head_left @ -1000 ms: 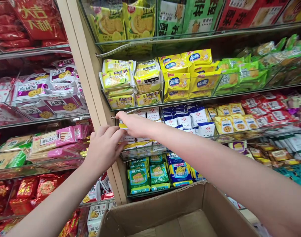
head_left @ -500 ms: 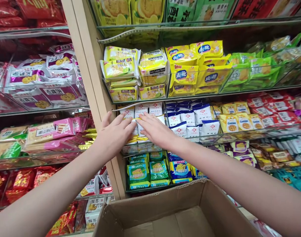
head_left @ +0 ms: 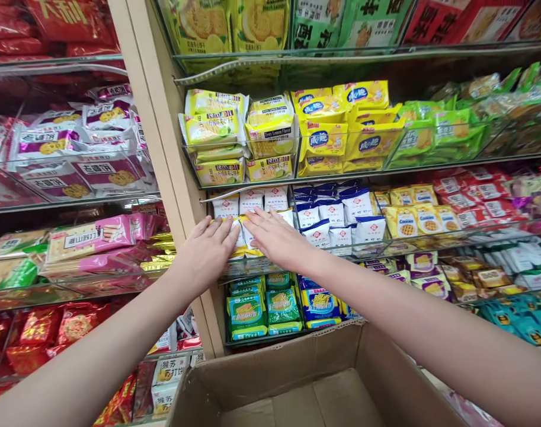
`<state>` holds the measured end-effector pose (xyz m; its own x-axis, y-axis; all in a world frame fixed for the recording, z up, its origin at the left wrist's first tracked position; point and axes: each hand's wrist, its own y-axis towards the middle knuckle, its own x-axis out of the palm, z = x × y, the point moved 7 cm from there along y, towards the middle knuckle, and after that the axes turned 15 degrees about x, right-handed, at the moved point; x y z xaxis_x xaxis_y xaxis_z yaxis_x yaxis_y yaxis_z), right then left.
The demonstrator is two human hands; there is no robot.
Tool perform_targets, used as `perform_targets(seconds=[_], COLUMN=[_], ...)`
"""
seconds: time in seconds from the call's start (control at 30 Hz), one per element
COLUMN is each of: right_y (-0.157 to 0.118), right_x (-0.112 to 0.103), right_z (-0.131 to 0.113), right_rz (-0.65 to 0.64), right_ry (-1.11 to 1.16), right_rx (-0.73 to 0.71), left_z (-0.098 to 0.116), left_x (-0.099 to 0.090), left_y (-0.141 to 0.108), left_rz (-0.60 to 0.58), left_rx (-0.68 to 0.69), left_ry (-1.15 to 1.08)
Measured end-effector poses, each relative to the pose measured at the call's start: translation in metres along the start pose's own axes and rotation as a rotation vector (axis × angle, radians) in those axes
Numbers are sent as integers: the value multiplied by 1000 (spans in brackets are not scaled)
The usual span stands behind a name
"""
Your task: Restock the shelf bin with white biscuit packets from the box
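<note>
Both hands reach into the shelf compartment of white and yellow packets, below the lemon biscuit packs. My left hand lies palm down over the left of these packets, its fingers stretched out. Beside it, my right hand rests flat on the packets at the right, fingers extended, its fingertips close to those of my left hand. Neither hand grips anything. Behind the fingertips stand white packets with red marks. White and blue packets fill the compartment to the right.
An open cardboard box stands below my hands, its bottom visible. Green biscuit packs sit on the shelf just above it. A pale wooden upright divides this unit from the left shelves, which hold purple and white cookie packs.
My hands have drawn slightly down and back over the packets, showing more of the white ones behind. The view has shifted a little.
</note>
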<state>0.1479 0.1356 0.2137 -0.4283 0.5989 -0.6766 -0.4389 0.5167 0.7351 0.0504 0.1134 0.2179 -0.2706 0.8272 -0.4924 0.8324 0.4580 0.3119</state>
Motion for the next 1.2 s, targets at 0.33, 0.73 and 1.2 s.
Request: perform_targets(seconds=[0.33,0.73,1.2], right_y=[-41,-47,-54], right_x=[-7,7,-9], right_z=[-5,-12,-10], right_rz=[162,40,88], right_ry=[5,-17,20], right_rx=[-13,-68,-30], left_z=[25,19,26], left_x=[-14,2,-25], left_y=[-14,-12,-27], left_rz=[-9,-24,190], left_rx=[-42,9,84], left_ry=[25,-29,131])
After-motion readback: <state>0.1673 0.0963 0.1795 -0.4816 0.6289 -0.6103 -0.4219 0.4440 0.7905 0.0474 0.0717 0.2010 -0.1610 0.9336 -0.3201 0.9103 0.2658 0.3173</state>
